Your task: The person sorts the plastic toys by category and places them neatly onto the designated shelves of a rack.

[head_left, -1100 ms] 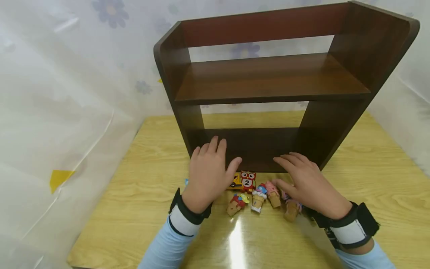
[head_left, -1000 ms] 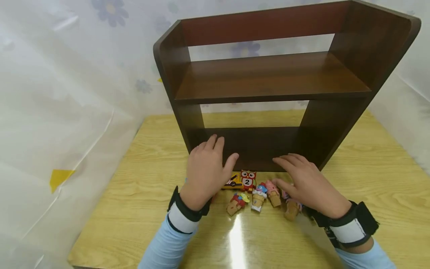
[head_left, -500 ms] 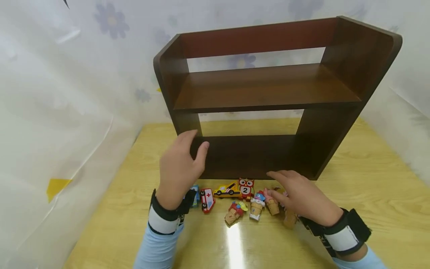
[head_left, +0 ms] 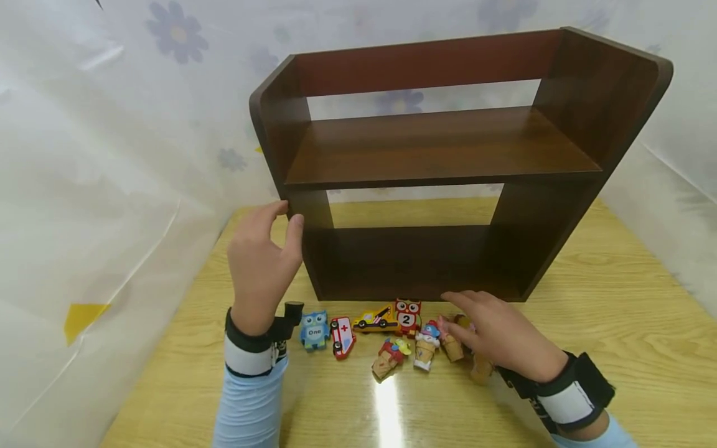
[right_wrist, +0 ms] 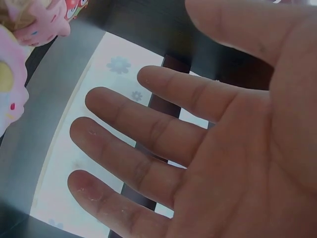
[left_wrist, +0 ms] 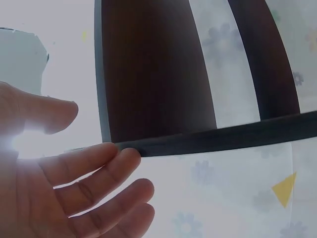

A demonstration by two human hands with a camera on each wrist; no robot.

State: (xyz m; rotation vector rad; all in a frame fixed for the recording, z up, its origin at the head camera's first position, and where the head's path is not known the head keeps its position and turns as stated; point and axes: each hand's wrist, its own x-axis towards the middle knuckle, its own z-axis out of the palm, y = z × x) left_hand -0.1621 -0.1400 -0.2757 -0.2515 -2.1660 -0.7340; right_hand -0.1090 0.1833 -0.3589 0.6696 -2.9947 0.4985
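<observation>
While upright, shelf beside left hand.

Pale flower-printed sheeting hangs behind a yellow wood-grain table — glare streaking its surface.

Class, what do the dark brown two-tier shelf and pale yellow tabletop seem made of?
The shelf: probably wood or veneered board, satin, judging by its soft sheen. The tabletop: wood or laminate, glossy, with grain lines and a bright reflection.
</observation>
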